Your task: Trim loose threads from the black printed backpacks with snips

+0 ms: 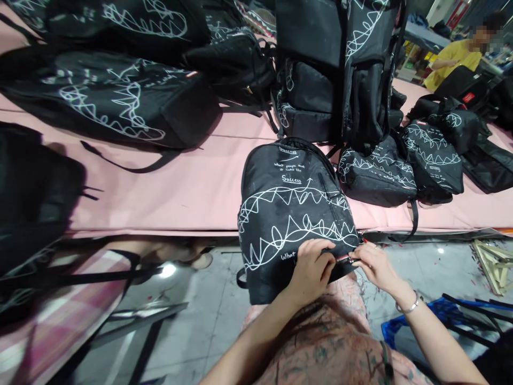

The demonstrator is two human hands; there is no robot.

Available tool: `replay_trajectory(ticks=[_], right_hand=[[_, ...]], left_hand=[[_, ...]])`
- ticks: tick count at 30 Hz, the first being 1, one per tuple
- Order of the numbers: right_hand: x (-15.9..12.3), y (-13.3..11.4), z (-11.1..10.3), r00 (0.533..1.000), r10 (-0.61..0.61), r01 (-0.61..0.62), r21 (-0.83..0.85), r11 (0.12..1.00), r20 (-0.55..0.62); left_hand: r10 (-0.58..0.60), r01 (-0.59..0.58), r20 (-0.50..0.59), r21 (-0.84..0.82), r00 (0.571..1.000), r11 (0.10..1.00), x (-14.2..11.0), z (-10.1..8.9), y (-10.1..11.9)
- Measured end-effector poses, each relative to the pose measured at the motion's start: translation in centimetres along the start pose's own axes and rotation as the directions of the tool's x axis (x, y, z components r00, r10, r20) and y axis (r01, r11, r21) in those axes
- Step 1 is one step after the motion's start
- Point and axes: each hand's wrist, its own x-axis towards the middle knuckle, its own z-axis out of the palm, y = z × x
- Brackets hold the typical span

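A black backpack with white scribbled lines and lettering leans from the table edge onto my lap, its printed face up. My left hand is closed on the lower right part of its front, fingers bent and pressed together over the fabric. At the bag's lower right edge, my right hand pinches a small thin thing with red and shiny metal parts. Its tip points toward my left fingers. It is too small to name for certain. My left hand hides part of the lettering.
Several similar black backpacks lie and stand on the pink table, including a large one at left and a tall stack behind. A person in plaid holds a dark bag at left. A person in yellow is far right.
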Motion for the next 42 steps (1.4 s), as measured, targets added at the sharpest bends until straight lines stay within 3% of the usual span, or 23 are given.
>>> replay_trajectory(ticks=[3, 6, 10, 13, 19, 24, 27, 31, 33, 35, 38, 40, 42], right_hand=[[-0.5, -0.8, 0.2, 0.999, 0.036, -0.037, -0.029, 0.999, -0.033], [-1.7, -2.2, 0.6, 0.980, 0.174, -0.176, -0.016, 0.984, -0.095], [-3.2, -4.9, 1.6, 0.902, 0.408, -0.406, 0.044, 0.913, -0.139], [-3.4, -6.9, 2.7, 0.852, 0.505, -0.503, 0.051, 0.863, -0.140], [-2.1, -8.7, 4.4, 0.786, 0.582, -0.599, -0.028, 0.800, -0.207], [-1.5, -9.1, 5.0, 0.788, 0.575, -0.609, -0.139, 0.781, -0.220], [-1.4, -9.2, 4.9, 0.782, 0.581, -0.612, -0.110, 0.783, -0.225], [-1.8, -8.1, 3.9, 0.755, 0.620, -0.598, 0.163, 0.785, -0.214], [-2.4, -6.5, 3.0, 0.717, 0.668, -0.589, 0.337, 0.734, -0.201], [-3.0, -4.3, 2.0, 0.686, 0.712, -0.575, 0.486, 0.658, -0.151], [-3.7, -0.6, 0.5, 0.712, 0.702, -0.547, 0.618, 0.565, -0.012], [-3.9, 1.4, -0.2, 0.734, 0.675, -0.551, 0.649, 0.525, 0.077], [-3.8, 2.9, -0.7, 0.749, 0.646, -0.555, 0.670, 0.493, 0.145]], left_hand=[[-0.012, 0.012, 0.006, -0.002, 1.000, 1.000, 0.0, 0.0, -0.1], [-0.024, 0.024, 0.005, -0.004, 1.000, 1.000, -0.1, 0.1, -0.2], [-0.024, 0.024, -0.003, 0.001, 1.000, 1.000, -0.1, 0.2, -0.2], [-0.009, 0.009, -0.009, 0.010, 1.000, 1.000, -0.1, 0.1, -0.1], [0.081, -0.078, -0.037, 0.059, 0.996, 0.995, 0.0, 0.1, 0.3], [0.157, -0.150, -0.050, 0.110, 0.986, 0.982, 0.0, 0.5, 0.7], [0.162, -0.157, -0.044, 0.108, 0.986, 0.982, 0.1, 0.5, 0.8], [0.147, -0.144, -0.109, 0.035, 0.983, 0.989, 0.1, -0.1, 1.3], [0.140, -0.144, -0.071, -0.067, 0.988, 0.987, -0.1, -0.6, 1.9], [0.167, -0.150, 0.070, -0.203, 0.983, 0.968, -0.4, -1.0, 2.5], [0.236, -0.114, 0.325, -0.353, 0.916, 0.929, -1.0, -1.1, 3.4], [0.226, -0.058, 0.418, -0.378, 0.880, 0.924, -1.4, -0.8, 3.6], [0.170, 0.004, 0.450, -0.359, 0.877, 0.933, -1.7, -0.4, 3.5]])
